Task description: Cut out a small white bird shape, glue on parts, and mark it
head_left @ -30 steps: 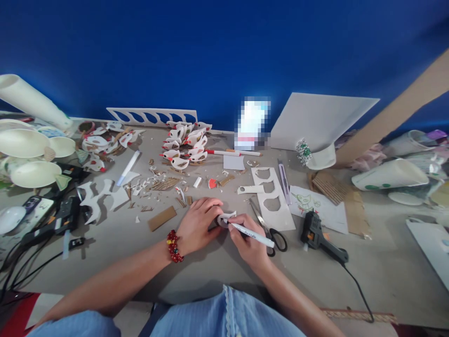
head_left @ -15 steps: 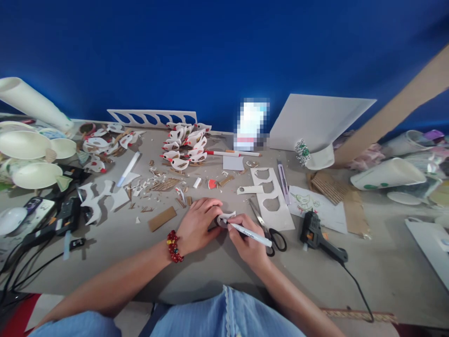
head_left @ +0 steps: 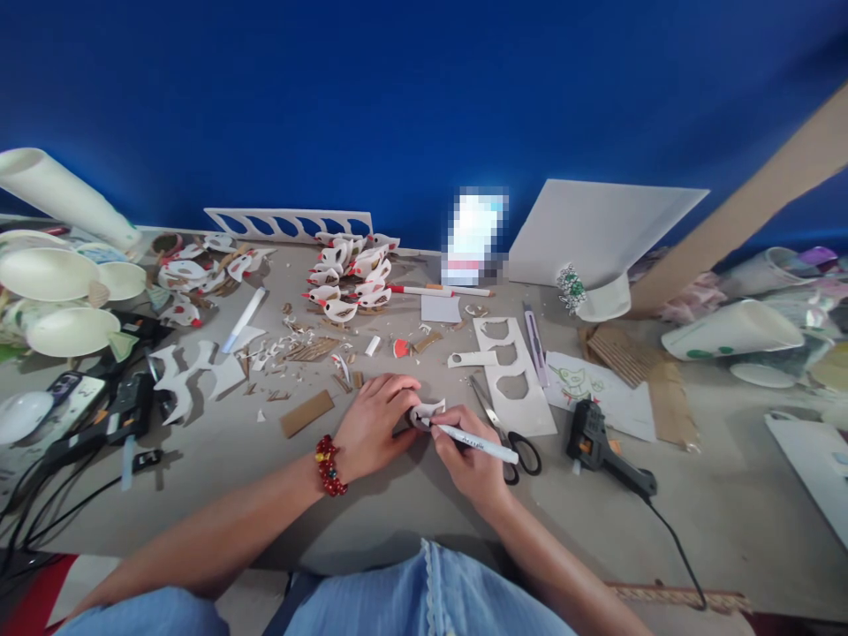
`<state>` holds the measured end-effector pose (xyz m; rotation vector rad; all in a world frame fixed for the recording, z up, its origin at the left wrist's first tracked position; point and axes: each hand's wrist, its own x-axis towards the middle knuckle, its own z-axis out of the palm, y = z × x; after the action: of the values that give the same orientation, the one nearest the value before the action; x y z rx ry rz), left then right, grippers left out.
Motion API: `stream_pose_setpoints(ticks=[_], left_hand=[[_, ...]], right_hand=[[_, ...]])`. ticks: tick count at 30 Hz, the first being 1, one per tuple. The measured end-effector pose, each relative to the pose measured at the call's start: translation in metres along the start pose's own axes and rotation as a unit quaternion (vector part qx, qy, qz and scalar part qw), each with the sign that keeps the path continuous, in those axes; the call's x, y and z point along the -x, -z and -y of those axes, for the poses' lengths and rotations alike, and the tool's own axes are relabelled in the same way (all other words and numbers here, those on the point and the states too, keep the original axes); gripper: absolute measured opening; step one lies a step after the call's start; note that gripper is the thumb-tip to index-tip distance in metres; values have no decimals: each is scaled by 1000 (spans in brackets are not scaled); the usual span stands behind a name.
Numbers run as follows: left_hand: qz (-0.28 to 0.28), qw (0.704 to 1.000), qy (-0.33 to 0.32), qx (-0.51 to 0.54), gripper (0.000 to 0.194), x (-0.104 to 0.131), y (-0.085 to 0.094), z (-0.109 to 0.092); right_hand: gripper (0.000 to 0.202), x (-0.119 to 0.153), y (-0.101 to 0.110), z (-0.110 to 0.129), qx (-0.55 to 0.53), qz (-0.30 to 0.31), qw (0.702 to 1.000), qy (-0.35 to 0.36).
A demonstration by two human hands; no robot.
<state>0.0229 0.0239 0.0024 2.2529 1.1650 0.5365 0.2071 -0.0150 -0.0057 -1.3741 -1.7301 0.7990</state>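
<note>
Between my hands is a small white bird-shaped cutout [head_left: 434, 407], low over the grey table, with dark marks on it. My left hand [head_left: 381, 415], closed, steadies the cutout with its fingers at the left end; part of the piece is hidden under them. A white acrylic marker [head_left: 478, 442] is pinched in my right hand [head_left: 469, 459], its tip at the cutout's surface. Right beside that hand lie scissors [head_left: 523, 450] with black handles and a white sheet with cut-out holes [head_left: 523, 406].
Finished white birds with red beaks [head_left: 340, 309] cluster at the back. Scraps [head_left: 311, 347] and a cardboard strip [head_left: 306, 413] lie left of centre. A black glue gun [head_left: 606, 455], a purple cutter [head_left: 535, 344] and a bird drawing [head_left: 576, 382] are on the right.
The marker has shifted slightly in my right hand, and the dark mark near its tip shows more clearly. My left hand has stayed in place on the cutout.
</note>
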Motion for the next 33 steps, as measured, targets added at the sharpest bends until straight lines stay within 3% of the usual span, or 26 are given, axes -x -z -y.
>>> stream_pose_setpoints(ticks=[33], left_hand=[[-3, 1000, -3, -7, 24, 0, 0, 0]], right_hand=[[7, 1, -1, -3, 1, 17, 1000, 8]])
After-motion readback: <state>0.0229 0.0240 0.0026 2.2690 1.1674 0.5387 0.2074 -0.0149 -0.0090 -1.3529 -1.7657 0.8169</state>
